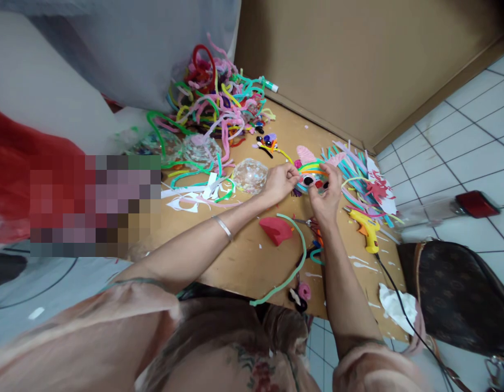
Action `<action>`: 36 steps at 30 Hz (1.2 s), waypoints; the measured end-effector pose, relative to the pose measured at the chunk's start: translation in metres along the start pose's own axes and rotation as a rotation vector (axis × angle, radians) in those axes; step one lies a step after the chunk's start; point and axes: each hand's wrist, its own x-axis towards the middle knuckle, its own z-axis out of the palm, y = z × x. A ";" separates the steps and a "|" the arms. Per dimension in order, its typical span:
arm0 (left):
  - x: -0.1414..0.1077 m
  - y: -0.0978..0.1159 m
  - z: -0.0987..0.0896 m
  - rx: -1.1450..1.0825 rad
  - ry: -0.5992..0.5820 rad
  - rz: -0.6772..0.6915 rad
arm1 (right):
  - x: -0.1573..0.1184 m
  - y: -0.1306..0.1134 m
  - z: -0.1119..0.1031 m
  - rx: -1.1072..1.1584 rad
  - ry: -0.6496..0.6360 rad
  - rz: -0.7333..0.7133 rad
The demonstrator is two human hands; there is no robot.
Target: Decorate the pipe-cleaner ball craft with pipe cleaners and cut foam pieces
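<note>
Above the table (pixel 235 239), both hands (pixel 304 188) pinch a craft face (pixel 315 177).

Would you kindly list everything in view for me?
table: 1, tan, centre
craft face: 1, multicoloured, upper centre-right
pipe cleaners: many, multicoloured, upper-left pile
clear balls: at least 2, speckled, left-centre
glue gun: 1, yellow, right
strips: many, pastel, upper right
wedge: 1, red, centre
tube: 1, green-white, top
paper scraps: several, white, left
bag: 1, brown, right
capped container: 1, clear-red, right
bracelet: 1, silver, left wrist
sleeves: 2, peach, bottom
left hand: 1, bare, against face
right hand: 1, bare, holding face
</note>
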 end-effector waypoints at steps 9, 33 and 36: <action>0.000 -0.003 0.002 -0.002 0.007 0.008 | 0.000 -0.001 0.000 -0.001 0.004 -0.007; -0.037 0.045 -0.079 0.045 -0.748 -0.049 | -0.002 -0.035 -0.040 0.448 -0.039 0.302; -0.039 0.042 -0.085 0.160 -0.990 -0.086 | -0.011 -0.046 -0.047 0.559 -0.138 0.402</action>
